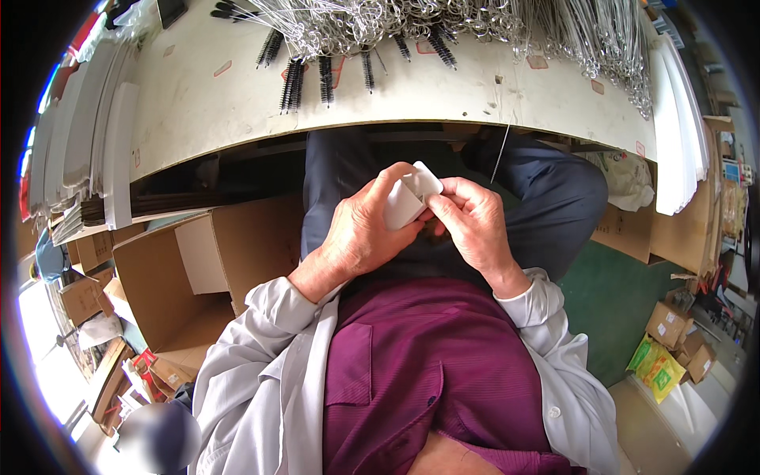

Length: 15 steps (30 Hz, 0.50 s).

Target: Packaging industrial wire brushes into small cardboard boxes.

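I had the white box (pixel 401 209) out in front of the person's body, between the two hands, above the gap separating the tabletop (pixel 214 103) from the lap. Its long axis seemed to slant from lower left to upper right in my head view, though foreshortening left me unsure, and the pale flap (pixel 430 179) stood at the upper right end, away from the body.

The left hand (pixel 366 222) was the nearer one, wrapped around the body of the box with the fingers over its far side and the thumb below. The right hand (pixel 475 226) came in from the right, thumb and fingertips pinched on the box's right edge, just beneath the flap. Whether they also held something small, I could not tell.

Ahead, the pale tabletop carried a heap of wire-handled brushes (pixel 380 24), looped ends massed together and black bristles (pixel 292 85) pointing toward me. One thin wire (pixel 500 154) poked out past the near edge, close to the right hand but apart from it. White card stacks flanked the tabletop left (pixel 99 119) and right (pixel 677 131). An open carton (pixel 170 285) sat at the left, and a yellow-green bag (pixel 657 368) lay by the green floor (pixel 617 309) at the right.
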### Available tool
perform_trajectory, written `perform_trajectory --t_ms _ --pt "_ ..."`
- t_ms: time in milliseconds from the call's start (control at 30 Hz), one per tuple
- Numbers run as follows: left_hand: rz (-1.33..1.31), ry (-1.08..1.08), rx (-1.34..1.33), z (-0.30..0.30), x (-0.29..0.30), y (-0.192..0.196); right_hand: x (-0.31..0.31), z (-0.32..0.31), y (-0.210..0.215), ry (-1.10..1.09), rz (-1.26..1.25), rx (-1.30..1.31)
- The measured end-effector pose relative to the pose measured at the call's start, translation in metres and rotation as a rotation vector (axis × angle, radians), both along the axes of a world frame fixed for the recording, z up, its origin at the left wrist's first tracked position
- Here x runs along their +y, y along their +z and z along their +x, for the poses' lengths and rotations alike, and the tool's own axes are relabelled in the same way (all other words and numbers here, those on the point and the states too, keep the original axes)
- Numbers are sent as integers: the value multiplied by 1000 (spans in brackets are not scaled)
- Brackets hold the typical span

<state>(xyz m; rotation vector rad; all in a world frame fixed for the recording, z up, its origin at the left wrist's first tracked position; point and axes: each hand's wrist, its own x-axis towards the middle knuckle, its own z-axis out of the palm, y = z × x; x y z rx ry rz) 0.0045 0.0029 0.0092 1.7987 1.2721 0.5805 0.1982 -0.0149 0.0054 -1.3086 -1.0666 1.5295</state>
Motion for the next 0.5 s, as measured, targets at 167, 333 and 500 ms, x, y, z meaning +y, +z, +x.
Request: perform_trajectory --t_ms 167,333,500 --pt "17 28 37 5 -4 0 5 1 0 -8 -99 3" --pt "55 41 92 5 -8 -5 4 -1 -5 -18 -64 -85" --pt "47 27 67 5 -10 -6 -2 -7 -4 27 485 -537"
